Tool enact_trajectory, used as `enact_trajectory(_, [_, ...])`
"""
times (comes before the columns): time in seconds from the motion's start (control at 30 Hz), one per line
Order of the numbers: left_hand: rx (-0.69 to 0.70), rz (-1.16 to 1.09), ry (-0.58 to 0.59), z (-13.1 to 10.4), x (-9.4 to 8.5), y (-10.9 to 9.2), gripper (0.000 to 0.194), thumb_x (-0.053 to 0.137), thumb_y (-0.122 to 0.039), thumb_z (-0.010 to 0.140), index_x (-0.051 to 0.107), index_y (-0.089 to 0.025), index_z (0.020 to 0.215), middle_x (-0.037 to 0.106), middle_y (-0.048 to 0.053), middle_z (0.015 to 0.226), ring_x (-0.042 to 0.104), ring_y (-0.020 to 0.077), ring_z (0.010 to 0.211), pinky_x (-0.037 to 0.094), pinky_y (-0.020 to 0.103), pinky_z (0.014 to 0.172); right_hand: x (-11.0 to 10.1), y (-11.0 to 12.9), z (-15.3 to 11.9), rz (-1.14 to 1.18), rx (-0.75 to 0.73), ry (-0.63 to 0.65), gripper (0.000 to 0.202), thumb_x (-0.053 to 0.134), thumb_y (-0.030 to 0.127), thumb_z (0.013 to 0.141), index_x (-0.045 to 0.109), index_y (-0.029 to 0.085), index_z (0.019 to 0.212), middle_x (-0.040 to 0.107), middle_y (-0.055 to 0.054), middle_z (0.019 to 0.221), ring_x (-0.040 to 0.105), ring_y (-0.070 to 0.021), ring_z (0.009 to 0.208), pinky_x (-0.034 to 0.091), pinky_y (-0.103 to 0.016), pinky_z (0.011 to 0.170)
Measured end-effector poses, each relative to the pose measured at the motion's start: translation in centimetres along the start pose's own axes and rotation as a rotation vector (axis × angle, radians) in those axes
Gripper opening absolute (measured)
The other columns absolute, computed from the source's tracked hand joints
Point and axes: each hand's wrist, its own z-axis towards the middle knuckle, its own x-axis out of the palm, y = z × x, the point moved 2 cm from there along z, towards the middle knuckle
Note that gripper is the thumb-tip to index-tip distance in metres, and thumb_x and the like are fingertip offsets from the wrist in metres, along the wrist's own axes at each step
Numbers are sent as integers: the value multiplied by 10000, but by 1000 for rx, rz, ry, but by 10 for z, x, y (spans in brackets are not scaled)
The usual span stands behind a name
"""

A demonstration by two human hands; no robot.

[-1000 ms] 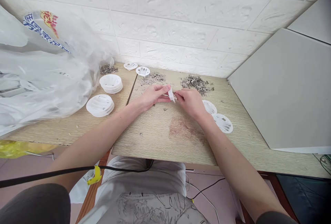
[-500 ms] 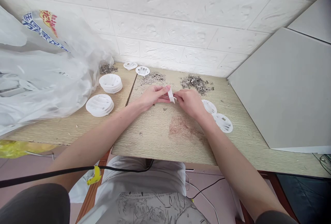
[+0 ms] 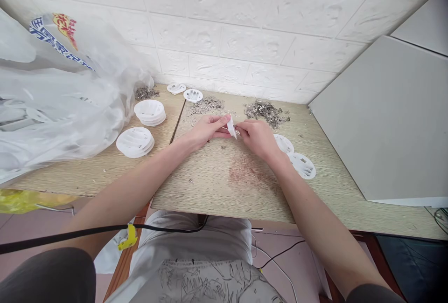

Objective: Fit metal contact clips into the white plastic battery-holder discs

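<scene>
My left hand (image 3: 209,130) grips a round white plastic disc (image 3: 231,127) by its rim, thumb on top and fingers below, so that it stands nearly edge-on. Close against the disc's right side, my right hand (image 3: 256,136) is closed in a pinch. Whatever lies between those fingertips is too small to make out, though a slight metallic glint shows there. Behind the hands are two heaps of small silvery metal pieces, a thin heap (image 3: 209,104) and a thicker heap (image 3: 266,113). Two slotted white discs, one of them a disc (image 3: 303,166), lie beside my right forearm.
Stacks of white discs, a rear stack (image 3: 150,113) and a front stack (image 3: 135,142), stand left on the wooden table (image 3: 206,186). Past them bulges a large clear plastic bag (image 3: 63,107). A grey panel (image 3: 381,121) bounds the right; a white brick-patterned wall (image 3: 245,28) closes the back.
The white disc has tilted slightly in my left hand. Both hands otherwise keep almost the same place and grip.
</scene>
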Motion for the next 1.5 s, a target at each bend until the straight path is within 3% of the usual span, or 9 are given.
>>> enact_trajectory(0.5, [6, 39, -30, 1, -2, 2, 401, 719, -499, 768, 707, -112, 872, 735, 101, 875, 692, 175, 820, 542, 405, 927, 1, 0, 0, -53, 10, -5, 331, 412, 151, 907, 698, 143, 741, 637, -82, 703, 471, -176, 622, 244, -297, 582])
enact_trajectory(1.27, [52, 72, -59, 0, -1, 4, 425, 758, -517, 709, 723, -109, 820, 727, 84, 851, 672, 154, 790, 556, 398, 891, 3, 2, 0, -57, -9, 57, 318, 407, 78, 873, 718, 141, 862, 656, -85, 764, 517, -184, 682, 249, -289, 584])
enact_trajectory(1.5, [31, 26, -57, 1, 0, 1, 383, 740, -479, 749, 722, -113, 856, 722, 85, 863, 676, 164, 832, 544, 396, 916, 4, 2, 1, 53, 43, -35, 314, 419, 153, 916, 692, 150, 762, 676, -88, 745, 540, -187, 663, 293, -291, 613])
